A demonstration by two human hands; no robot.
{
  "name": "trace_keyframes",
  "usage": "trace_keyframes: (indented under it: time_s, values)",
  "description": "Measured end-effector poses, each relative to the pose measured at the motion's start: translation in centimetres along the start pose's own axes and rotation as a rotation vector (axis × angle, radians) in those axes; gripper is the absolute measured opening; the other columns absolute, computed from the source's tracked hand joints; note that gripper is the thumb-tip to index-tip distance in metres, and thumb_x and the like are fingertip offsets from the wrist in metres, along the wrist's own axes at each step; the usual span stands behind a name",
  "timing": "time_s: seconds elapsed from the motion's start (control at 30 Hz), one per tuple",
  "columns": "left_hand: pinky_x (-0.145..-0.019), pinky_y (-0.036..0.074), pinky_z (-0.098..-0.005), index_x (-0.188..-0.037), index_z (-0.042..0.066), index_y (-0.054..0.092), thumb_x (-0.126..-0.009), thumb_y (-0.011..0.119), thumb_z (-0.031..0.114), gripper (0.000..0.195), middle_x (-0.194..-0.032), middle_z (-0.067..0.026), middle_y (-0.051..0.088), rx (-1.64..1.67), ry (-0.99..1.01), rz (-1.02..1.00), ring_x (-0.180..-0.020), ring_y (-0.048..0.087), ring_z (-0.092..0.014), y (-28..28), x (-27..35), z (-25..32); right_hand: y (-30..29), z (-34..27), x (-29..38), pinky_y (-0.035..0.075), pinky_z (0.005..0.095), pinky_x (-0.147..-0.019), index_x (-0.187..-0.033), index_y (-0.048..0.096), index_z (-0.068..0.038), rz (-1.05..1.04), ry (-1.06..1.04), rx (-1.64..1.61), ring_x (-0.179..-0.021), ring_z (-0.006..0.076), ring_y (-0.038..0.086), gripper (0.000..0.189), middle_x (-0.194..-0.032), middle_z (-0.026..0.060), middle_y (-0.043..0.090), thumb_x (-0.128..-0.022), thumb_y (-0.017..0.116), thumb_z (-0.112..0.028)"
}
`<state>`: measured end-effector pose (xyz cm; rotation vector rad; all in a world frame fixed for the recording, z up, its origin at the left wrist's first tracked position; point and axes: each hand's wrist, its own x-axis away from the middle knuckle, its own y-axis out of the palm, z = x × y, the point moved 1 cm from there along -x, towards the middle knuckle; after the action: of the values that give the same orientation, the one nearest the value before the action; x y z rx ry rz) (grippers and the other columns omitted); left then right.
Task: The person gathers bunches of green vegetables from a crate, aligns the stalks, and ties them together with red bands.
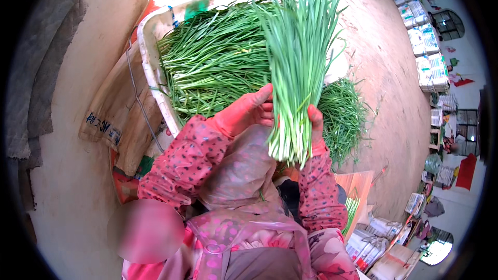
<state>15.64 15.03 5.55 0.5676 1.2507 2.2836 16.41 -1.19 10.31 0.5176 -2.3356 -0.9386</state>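
A thick bunch of garlic chives (297, 85) stands nearly upright in front of me, pale stem ends down and green leaves fanned out at the top. My left hand (247, 109), in a red glove, cups its left side with the thumb raised, and the bunch hides some fingertips. Against the right side rests my right hand (317, 126), also gloved in red; its thumb shows and its other fingers are hidden. Just beyond my left hand, a white tub (146, 56) holds a heap of loose chives (218, 54) lying sideways.
Loose green leaves (342, 120) are piled on the bare floor (393, 97) to the right. More chives (351, 212) lie by a wooden board (360, 186) near my right elbow. Sacking (113, 112) and a bent metal rod (136, 89) sit left of the tub. Bundled packages (432, 72) line the far right.
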Motion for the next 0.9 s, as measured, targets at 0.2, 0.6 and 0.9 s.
trace_keyframes:
  time_s: [0.2,0.6,0.9]
  values:
    - [-0.096,0.045,-0.0381,-0.127,0.005,0.053,-0.088,0.060,0.046,0.057,-0.119,-0.0116,0.061,0.359,-0.026,0.072,-0.105,0.060,-0.024,4.6,-3.9,-4.7,-5.7,2.1,9.7,0.053,0.0440,-0.088,-0.131,0.046,0.000,0.003,0.285,-0.217,-0.100,0.0291,0.064,0.078,-0.116,0.0166,0.061,-0.071,0.076,-0.040]
    - [-0.085,0.049,-0.0296,-0.119,0.001,0.055,-0.080,0.073,0.009,0.044,-0.108,-0.0046,0.063,-0.236,0.146,0.055,-0.095,0.060,-0.013,11.0,-7.5,-11.7,-9.1,-5.6,15.1,0.041,0.0332,-0.097,-0.136,0.039,-0.001,0.366,-0.378,0.738,-0.114,0.0172,0.050,0.088,-0.125,0.0068,0.054,-0.070,0.082,-0.040]
    - [-0.098,0.043,-0.0329,-0.136,0.003,0.039,-0.069,0.084,0.009,0.081,-0.128,-0.0054,0.054,-0.587,-0.108,-0.219,-0.113,0.052,-0.016,6.5,-10.4,-19.9,-17.1,-1.8,18.7,0.048,0.0336,-0.093,-0.129,0.051,-0.004,0.551,-0.401,0.672,-0.109,0.0172,0.055,0.066,-0.126,0.0066,0.056,-0.071,0.081,-0.009]
